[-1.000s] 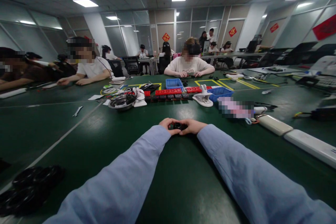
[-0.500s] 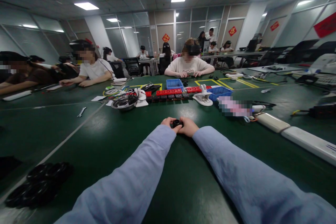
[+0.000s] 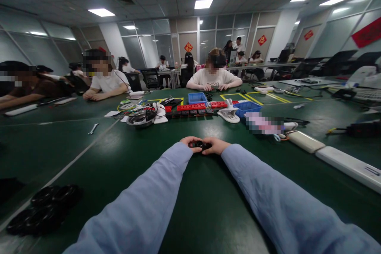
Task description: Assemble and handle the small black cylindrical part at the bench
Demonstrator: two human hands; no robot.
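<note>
A small black round part with a ring-like top lies between my hands, over the middle of the green table. My left hand curls around its left side, fingers at the far edge and thumb nearer me. From the other side, my right hand grips it with fingers bent inward. The fingers cover much of the part, so its exact kind is unclear. Several shiny black rings sit in a cluster at the lower left.
Across the middle stands a row of red-topped black blocks, with blue bins, white clamps and a bowl of cables around it. A wrench lies left. White cases line the right. A person sits opposite.
Both hands have dropped slightly in view and spread a little apart. They stay around the black part, and the left fingers look more extended across it.
</note>
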